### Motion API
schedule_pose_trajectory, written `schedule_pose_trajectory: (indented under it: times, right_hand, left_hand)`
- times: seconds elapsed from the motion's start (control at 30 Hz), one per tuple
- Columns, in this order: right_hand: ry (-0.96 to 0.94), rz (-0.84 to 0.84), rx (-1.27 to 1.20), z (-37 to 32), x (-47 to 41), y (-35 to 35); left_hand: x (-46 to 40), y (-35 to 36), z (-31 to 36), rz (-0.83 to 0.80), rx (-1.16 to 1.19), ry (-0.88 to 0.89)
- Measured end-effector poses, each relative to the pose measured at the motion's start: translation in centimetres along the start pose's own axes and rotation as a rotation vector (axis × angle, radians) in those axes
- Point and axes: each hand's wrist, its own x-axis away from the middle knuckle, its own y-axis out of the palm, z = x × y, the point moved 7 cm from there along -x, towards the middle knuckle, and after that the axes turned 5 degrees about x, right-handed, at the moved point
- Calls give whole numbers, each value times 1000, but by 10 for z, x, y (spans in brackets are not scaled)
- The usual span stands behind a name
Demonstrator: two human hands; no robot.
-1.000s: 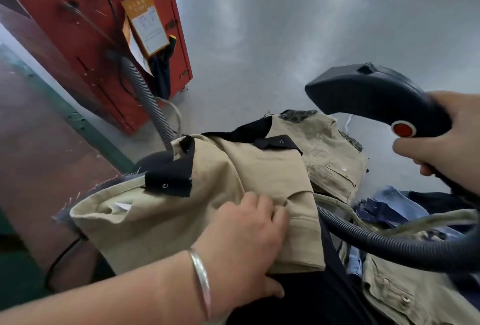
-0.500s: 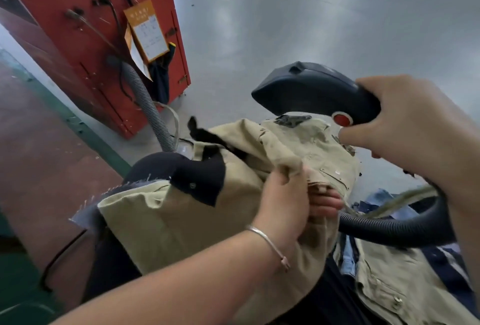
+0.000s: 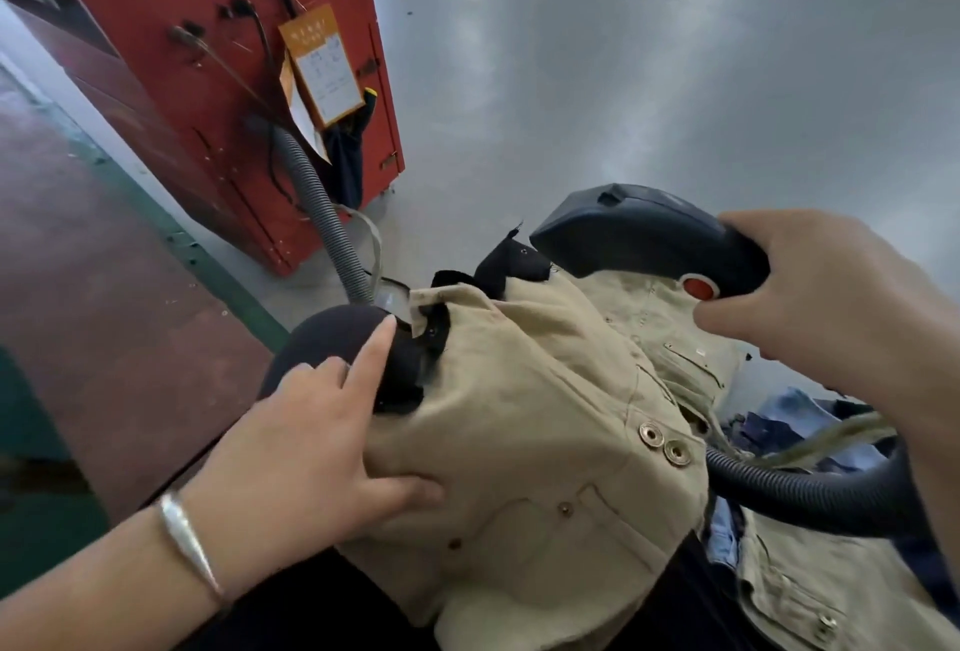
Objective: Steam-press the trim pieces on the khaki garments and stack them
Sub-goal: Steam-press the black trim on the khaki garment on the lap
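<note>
**Steamer up, khaki jacket over the form**

So from where I'm standing: the person's right hand (image 3: 826, 307) has its fingers wrapped around the handle of a dark navy plastic steam iron head (image 3: 639, 239), thumb sitting just beside the round red button (image 3: 698, 287). The nose of the steamer points away from that hand, hovering just above the top edge of the khaki cotton garment (image 3: 545, 421) and not pressed down on it as far as I can see. A thick black ribbed hose (image 3: 800, 489) loops under the right wrist and runs along the garment's near right side.

The left hand (image 3: 317, 447) lies flat on the cloth with fingers spread and mostly straight, not gripping anything. Its index finger reaches forward onto the rounded dark padded pressing form (image 3: 322, 338) right beside a black trim piece (image 3: 415, 369), thumb pressed on the khaki below. There's a silver bangle (image 3: 187, 541) on that wrist. A second black trim flap (image 3: 511, 263) sticks up just under the steamer's nose. Two brass snap buttons (image 3: 662, 444) sit between the two hands.

Below the right arm there's a heap of more khaki pieces (image 3: 810, 593) with some blue denim (image 3: 789, 416) mixed in; can't tell if they're in a bin or just piled. Past the left fingertips, a grey ribbed hose (image 3: 322, 213) runs up to a red metal cabinet (image 3: 208, 78) with an orange-edged paper card (image 3: 322, 65) hanging on it.
</note>
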Motion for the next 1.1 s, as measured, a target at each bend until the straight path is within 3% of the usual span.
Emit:
schedule_pose_trajectory:
  times: [0.1,0.17,0.27,0.4,0.47,0.53,0.6,0.63,0.73,0.8,0.87,0.93,1.0,1.07,1.1]
  right_hand:
    - [-12,1,-14,-6,0,2]
    - [-16,-3,-20,-9,1,1]
    - [-29,11,-42,-12,1,-7]
    - [-56,77,-86,-14,-5,-28]
    - [-63,89,-95,-14,-8,-34]
    - [-78,80,-96,-18,-8,-35]
    - [-91,67,-79,-21,-6,-30]
    - [-97,60,-64,-22,-5,-27]
    - [-100,27,-20,-25,-1,-16]
    - [-93,6,-1,-26,0,-11]
    - [-90,-6,13,-28,1,-10]
    - [-81,-10,9,-30,0,-12]
    - [-73,-7,1,-31,1,-14]
    - [-59,0,-2,-32,3,-18]
    - [-54,1,-4,-32,5,-20]
  left_hand:
    - [11,26,17,-101,410,17]
    - [12,38,38,-147,820,-68]
    - [4,29,53,-17,1486,-269]
    - [3,-3,57,307,1784,-316]
    - [18,1,65,300,1808,-357]
    - [35,23,79,30,1752,-328]
    - [53,42,86,-257,1410,-215]
    - [57,48,77,-291,1160,-172]
    - [59,29,40,-168,333,-62]
    - [50,-10,25,79,-27,-5]
    - [46,-49,33,386,-7,115]
    - [38,-60,67,430,163,415]
    - [23,-33,114,220,112,595]
    - [9,9,141,-79,-56,490]
    - [6,20,147,-153,-124,457]
